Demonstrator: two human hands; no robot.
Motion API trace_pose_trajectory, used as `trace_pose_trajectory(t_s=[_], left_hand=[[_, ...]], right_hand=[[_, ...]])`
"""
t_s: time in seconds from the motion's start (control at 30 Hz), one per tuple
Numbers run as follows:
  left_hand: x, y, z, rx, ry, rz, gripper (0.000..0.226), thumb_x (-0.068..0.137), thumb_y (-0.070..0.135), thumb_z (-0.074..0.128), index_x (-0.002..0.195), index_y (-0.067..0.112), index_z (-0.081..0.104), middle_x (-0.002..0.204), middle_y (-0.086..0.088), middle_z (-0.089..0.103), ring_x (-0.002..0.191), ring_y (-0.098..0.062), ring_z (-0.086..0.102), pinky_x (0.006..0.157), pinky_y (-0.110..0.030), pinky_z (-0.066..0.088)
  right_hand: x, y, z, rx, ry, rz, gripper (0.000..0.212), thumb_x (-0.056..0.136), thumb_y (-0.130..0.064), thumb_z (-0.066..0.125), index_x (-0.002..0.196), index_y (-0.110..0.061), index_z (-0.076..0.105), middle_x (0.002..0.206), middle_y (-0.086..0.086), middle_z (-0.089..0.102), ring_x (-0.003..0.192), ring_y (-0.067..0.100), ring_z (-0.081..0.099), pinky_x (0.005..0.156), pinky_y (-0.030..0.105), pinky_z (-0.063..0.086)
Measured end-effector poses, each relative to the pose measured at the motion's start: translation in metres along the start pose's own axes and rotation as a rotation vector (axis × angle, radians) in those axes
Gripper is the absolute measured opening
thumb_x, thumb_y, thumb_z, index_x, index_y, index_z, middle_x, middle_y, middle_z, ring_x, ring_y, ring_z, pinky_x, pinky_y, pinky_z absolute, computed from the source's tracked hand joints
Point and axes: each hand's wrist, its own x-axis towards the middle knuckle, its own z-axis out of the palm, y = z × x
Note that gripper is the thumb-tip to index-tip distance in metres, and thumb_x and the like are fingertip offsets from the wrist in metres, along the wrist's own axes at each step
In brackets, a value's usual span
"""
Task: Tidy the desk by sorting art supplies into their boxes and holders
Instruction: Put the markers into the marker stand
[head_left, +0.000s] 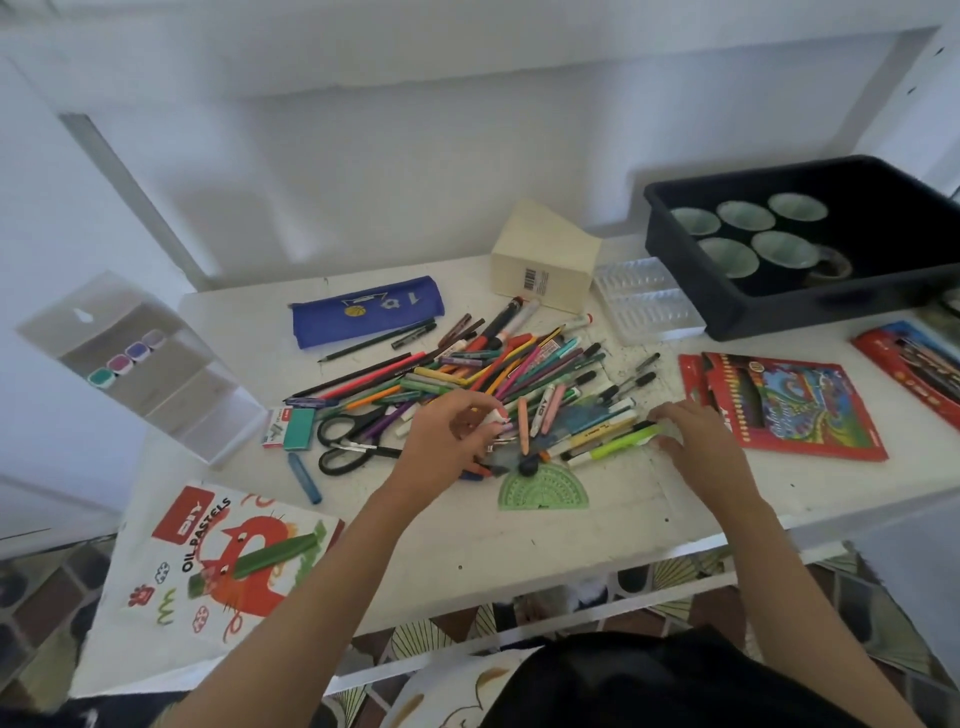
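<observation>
Two hands at pile (498, 364) near edge: L hand (457, 434) pinches small white stick (496, 415); R hand (696, 439), fingers relaxed, touches green highlighter (621, 444), lying 8-to-2, at its 9 o'clock.

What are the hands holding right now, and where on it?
The left hand grips a few short sticks, likely pastels, bunched in its curled fingers. The right hand touches the green highlighter at its end; whether it grips cannot be told.
</observation>
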Motion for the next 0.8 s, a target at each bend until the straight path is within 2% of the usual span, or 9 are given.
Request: trace_pose_trajectory(t_s=[0.13, 0.2, 0.27, 0.37, 0.43, 0.57, 0.67, 0.8], left_hand=[[0.005, 0.004, 0.002, -0.032, 0.012, -0.075, 0.017, 0.082, 0.009, 0.071, 0.094, 0.021, 0.07, 0.084, 0.003, 0.07, 0.073, -0.01, 0.065, 0.069, -0.02, 0.054], [0.006, 0.005, 0.003, -0.041, 0.007, -0.101, 0.018, 0.082, 0.009, 0.071, 0.094, 0.021, 0.07, 0.083, 0.005, 0.069, 0.07, -0.01, 0.065, 0.067, -0.024, 0.056], [0.008, 0.006, 0.003, -0.059, 0.011, -0.124, 0.017, 0.083, 0.008, 0.071, 0.094, 0.021, 0.07, 0.082, 0.004, 0.069, 0.067, -0.013, 0.065, 0.064, -0.03, 0.058], [0.013, 0.008, 0.004, -0.061, 0.043, -0.123, 0.018, 0.08, 0.009, 0.074, 0.092, 0.022, 0.07, 0.08, 0.005, 0.069, 0.073, -0.014, 0.065, 0.07, -0.033, 0.058], [0.016, 0.011, 0.004, -0.075, 0.051, -0.125, 0.026, 0.076, 0.008, 0.077, 0.089, 0.029, 0.069, 0.081, 0.004, 0.069, 0.076, -0.014, 0.065, 0.073, -0.031, 0.057], [0.02, 0.015, -0.002, -0.062, 0.034, -0.11, 0.04, 0.071, 0.001, 0.078, 0.088, 0.035, 0.066, 0.082, 0.001, 0.067, 0.076, -0.011, 0.063, 0.074, -0.024, 0.056], [0.021, 0.017, -0.007, -0.065, 0.047, -0.084, 0.036, 0.069, -0.001, 0.079, 0.089, 0.028, 0.068, 0.079, 0.001, 0.064, 0.071, -0.001, 0.06, 0.072, -0.015, 0.052], [0.02, 0.016, -0.018, -0.058, 0.106, -0.069, 0.029, 0.067, 0.001, 0.081, 0.093, 0.01, 0.071, 0.08, -0.001, 0.064, 0.071, -0.005, 0.06, 0.072, -0.02, 0.054]], right_hand=[[0.002, 0.004, -0.001, 0.022, 0.01, -0.022, 0.02, 0.081, -0.01, 0.071, 0.1, -0.01, 0.071, 0.11, 0.005, 0.066, 0.105, 0.024, 0.055, 0.082, 0.034, 0.043], [0.004, 0.007, -0.003, 0.013, -0.017, -0.064, 0.019, 0.079, -0.011, 0.072, 0.098, -0.012, 0.072, 0.114, 0.002, 0.066, 0.109, 0.022, 0.054, 0.085, 0.036, 0.044], [0.008, 0.006, -0.007, 0.047, -0.015, -0.119, 0.019, 0.077, -0.008, 0.074, 0.094, -0.015, 0.072, 0.111, 0.0, 0.066, 0.105, 0.022, 0.055, 0.083, 0.036, 0.045], [0.014, -0.006, -0.019, 0.294, -0.034, -0.064, 0.022, 0.076, -0.003, 0.073, 0.09, -0.021, 0.068, 0.095, -0.007, 0.067, 0.086, 0.011, 0.06, 0.075, 0.033, 0.051], [0.02, -0.017, -0.028, 0.475, -0.089, -0.014, 0.022, 0.079, -0.002, 0.071, 0.089, -0.021, 0.067, 0.09, -0.009, 0.068, 0.079, 0.003, 0.063, 0.071, 0.025, 0.054], [0.028, -0.036, -0.038, 0.714, -0.142, -0.007, 0.022, 0.081, -0.004, 0.069, 0.095, -0.02, 0.068, 0.093, 0.001, 0.066, 0.071, 0.01, 0.067, 0.064, 0.02, 0.053], [0.036, -0.061, -0.039, 0.81, -0.226, -0.041, 0.025, 0.083, -0.005, 0.066, 0.102, -0.022, 0.065, 0.091, 0.004, 0.062, 0.069, 0.01, 0.064, 0.061, 0.019, 0.052], [0.05, -0.102, -0.036, 0.897, -0.292, -0.098, 0.02, 0.084, -0.003, 0.065, 0.097, -0.018, 0.066, 0.084, 0.004, 0.065, 0.067, 0.004, 0.063, 0.058, 0.015, 0.049]])
